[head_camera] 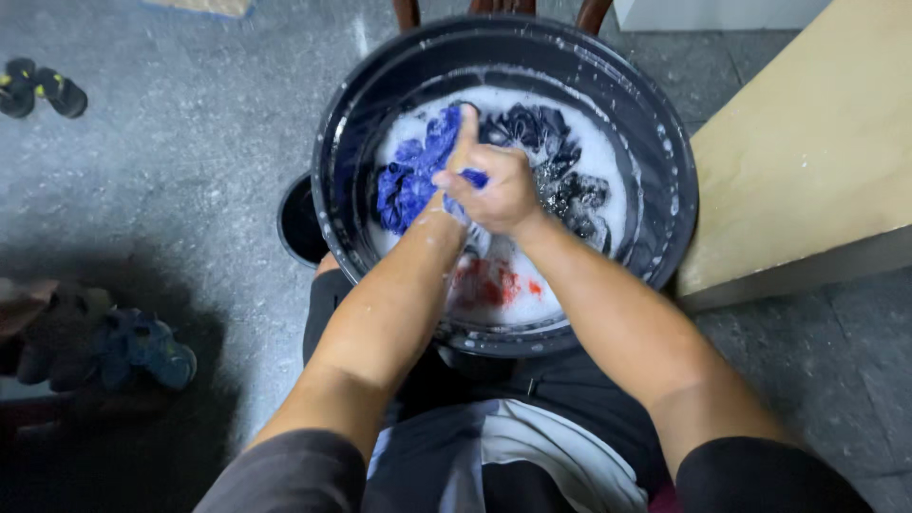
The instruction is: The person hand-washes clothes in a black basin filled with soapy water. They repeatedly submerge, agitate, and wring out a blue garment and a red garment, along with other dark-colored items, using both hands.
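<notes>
Blue cloth (410, 176): wet, crumpled, deep royal blue, bunched in folds. It lies in the foam on the 9 o'clock side of the black basin (655, 142), with one end drawn up into the hands at the basin's centre.

Soapy water (598, 152) fills the basin floor, white with suds. A dark garment (551, 142), black or charcoal, sits wadded from 12 round to 3 o'clock of the hands. A red cloth (486, 282) shows faintly under the foam at 6 o'clock, near the basin's close rim.

Right hand (499, 190): fist closed, knuckles up, clamped around a twist of the blue cloth; a blue scrap shows at its 9 o'clock edge. Forearm runs in from 5 o'clock, wet.

Left hand (459, 157): mostly hidden behind the right fist. One digit sticks up toward 12 o'clock, pressed along the blue cloth; the remaining fingers are covered, so its grip cannot be told. Forearm comes in from 7 o'clock and meets the right wrist.

Both sleeves are pushed up above the elbow, dark fabric.

Around: grey concrete floor (190, 190); a smaller dark pail (299, 223) tucked against the basin at 9 o'clock; pale wooden board (807, 142) at 3 o'clock; sandals (43, 90) at far 10 o'clock; blue shoe (157, 347) at 8 o'clock.
</notes>
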